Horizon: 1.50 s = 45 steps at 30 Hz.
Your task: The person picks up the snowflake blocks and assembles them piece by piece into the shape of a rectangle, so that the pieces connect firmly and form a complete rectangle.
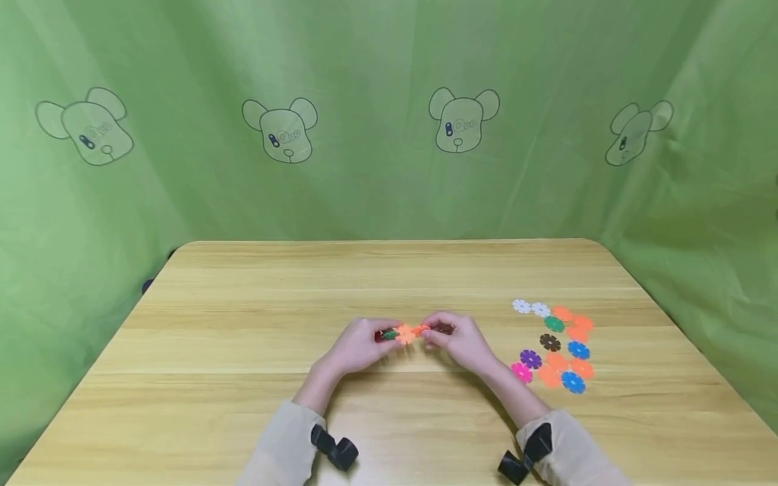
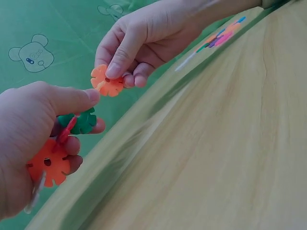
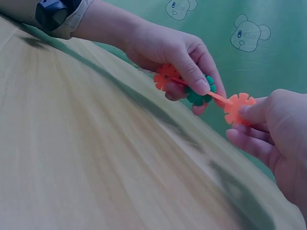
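Above the table, my left hand (image 1: 357, 347) pinches a green snowflake disc (image 2: 84, 122) between thumb and fingers. Joined to it are a red disc (image 2: 67, 128) seen edge-on and an orange disc (image 2: 50, 165), with a pale translucent piece (image 2: 35, 195) under the palm. In the right wrist view an orange disc (image 3: 218, 97), edge-on, extends from the green one. My right hand (image 1: 464, 343) pinches another orange disc (image 3: 235, 111) by its rim, against that edge-on disc. Whether their slots are interlocked, I cannot tell.
Loose flat discs lie on the table right of my right hand: white ones (image 1: 521, 306), a green one (image 1: 554, 324), a brown one (image 1: 550, 342), blue ones (image 1: 573, 383), a purple one (image 1: 531, 358), a pink one (image 1: 521, 372) and several orange ones. A green curtain (image 1: 377, 189) hangs behind the wooden table (image 1: 243, 297).
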### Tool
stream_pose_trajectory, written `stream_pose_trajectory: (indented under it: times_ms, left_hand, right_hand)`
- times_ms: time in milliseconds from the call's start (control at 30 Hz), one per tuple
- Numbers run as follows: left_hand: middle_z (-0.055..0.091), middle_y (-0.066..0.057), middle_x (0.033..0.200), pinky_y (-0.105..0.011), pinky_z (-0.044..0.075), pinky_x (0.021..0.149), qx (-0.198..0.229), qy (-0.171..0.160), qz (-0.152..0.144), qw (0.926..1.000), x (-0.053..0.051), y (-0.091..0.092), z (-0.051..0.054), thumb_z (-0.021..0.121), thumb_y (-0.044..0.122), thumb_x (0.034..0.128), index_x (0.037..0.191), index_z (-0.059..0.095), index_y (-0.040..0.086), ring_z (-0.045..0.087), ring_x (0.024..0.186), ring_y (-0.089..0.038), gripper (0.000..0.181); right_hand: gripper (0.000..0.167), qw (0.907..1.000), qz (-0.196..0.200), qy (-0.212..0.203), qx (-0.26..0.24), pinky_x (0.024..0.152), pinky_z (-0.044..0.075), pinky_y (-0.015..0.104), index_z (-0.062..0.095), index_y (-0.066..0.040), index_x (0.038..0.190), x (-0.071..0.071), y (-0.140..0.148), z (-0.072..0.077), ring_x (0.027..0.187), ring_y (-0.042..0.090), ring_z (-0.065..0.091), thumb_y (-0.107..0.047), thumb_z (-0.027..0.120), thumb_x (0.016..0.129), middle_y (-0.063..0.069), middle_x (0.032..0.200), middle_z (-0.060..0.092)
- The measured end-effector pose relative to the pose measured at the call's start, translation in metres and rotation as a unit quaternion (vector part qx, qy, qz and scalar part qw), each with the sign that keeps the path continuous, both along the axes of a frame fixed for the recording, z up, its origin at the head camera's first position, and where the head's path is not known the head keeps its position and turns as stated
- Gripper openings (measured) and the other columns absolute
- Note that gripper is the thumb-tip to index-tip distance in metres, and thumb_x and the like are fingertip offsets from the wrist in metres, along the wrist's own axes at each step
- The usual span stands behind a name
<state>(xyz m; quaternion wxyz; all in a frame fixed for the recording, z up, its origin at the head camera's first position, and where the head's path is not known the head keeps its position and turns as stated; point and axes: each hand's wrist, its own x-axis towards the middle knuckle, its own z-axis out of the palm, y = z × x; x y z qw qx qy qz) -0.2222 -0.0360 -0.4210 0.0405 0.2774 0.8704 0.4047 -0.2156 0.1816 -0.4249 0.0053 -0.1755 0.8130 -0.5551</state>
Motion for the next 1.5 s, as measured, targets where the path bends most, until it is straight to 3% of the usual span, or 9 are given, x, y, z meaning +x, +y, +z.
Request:
stream_pose_trajectory:
  times_ms: [267, 467, 700, 1167, 1300, 1500]
  left_hand:
    - [0.066, -0.006, 0.108, -0.023, 0.044, 0.069, -0.016, 0.023, -0.019, 0.9994, 0.0, -0.001, 0.001, 0.066, 0.026, 0.0867, 0.116, 0.065, 0.006, 0.051, 0.073, -0.008, 0.035]
    - [0.066, -0.009, 0.107, -0.024, 0.045, 0.065, -0.02, 0.015, -0.01, 0.9996, 0.001, 0.0, 0.002, 0.067, 0.027, 0.0848, 0.117, 0.064, 0.004, 0.051, 0.067, -0.009, 0.039]
    - [0.066, -0.008, 0.109, -0.027, 0.047, 0.073, -0.023, 0.015, 0.018, 0.9994, 0.002, 0.002, 0.002, 0.072, 0.031, 0.0803, 0.115, 0.066, 0.006, 0.055, 0.079, -0.011, 0.042]
    - [0.067, -0.005, 0.108, -0.026, 0.045, 0.07, -0.028, 0.019, 0.022, 0.9992, 0.0, -0.001, -0.003, 0.072, 0.031, 0.0804, 0.114, 0.067, 0.009, 0.053, 0.075, -0.01, 0.04]
    - [0.066, -0.006, 0.109, -0.026, 0.045, 0.071, -0.028, 0.022, 0.021, 0.9992, -0.001, -0.002, -0.003, 0.072, 0.032, 0.0803, 0.114, 0.067, 0.008, 0.052, 0.075, -0.011, 0.041]
    - [0.066, -0.007, 0.109, -0.028, 0.045, 0.072, -0.026, 0.022, 0.018, 0.9992, -0.001, -0.003, -0.002, 0.071, 0.032, 0.0807, 0.114, 0.066, 0.007, 0.051, 0.075, -0.011, 0.042]
  right_hand:
    - [0.01, 0.9999, 0.011, 0.001, -0.005, 0.063, 0.054, 0.031, 0.066, 0.004, 0.091, 0.002, -0.004, -0.001, 0.067, 0.028, 0.062, 0.002, 0.067, 0.081, 0.017, 0.082, 0.064]
    - [0.011, 0.9998, 0.001, -0.009, -0.017, 0.063, 0.055, 0.032, 0.066, 0.005, 0.091, 0.003, -0.005, -0.001, 0.068, 0.026, 0.063, 0.003, 0.066, 0.081, 0.015, 0.083, 0.064]
    - [0.011, 0.9997, 0.0, -0.005, -0.023, 0.063, 0.055, 0.031, 0.066, 0.005, 0.091, 0.003, -0.007, -0.001, 0.067, 0.022, 0.064, 0.005, 0.066, 0.08, 0.014, 0.083, 0.065]
    - [0.024, 0.9985, 0.021, -0.037, 0.034, 0.073, 0.052, 0.027, 0.063, 0.003, 0.104, -0.005, 0.021, -0.007, 0.081, 0.022, 0.063, -0.005, 0.068, 0.082, 0.013, 0.09, 0.066]
    - [0.029, 0.9979, -0.002, -0.04, 0.051, 0.076, 0.05, 0.027, 0.062, 0.004, 0.108, -0.008, 0.038, -0.005, 0.086, 0.023, 0.061, -0.009, 0.067, 0.083, 0.012, 0.096, 0.065]
    - [0.037, 0.9939, -0.072, -0.048, 0.068, 0.085, 0.045, 0.034, 0.061, 0.0, 0.115, -0.015, 0.071, -0.004, 0.095, 0.022, 0.059, -0.022, 0.067, 0.086, 0.012, 0.106, 0.065]
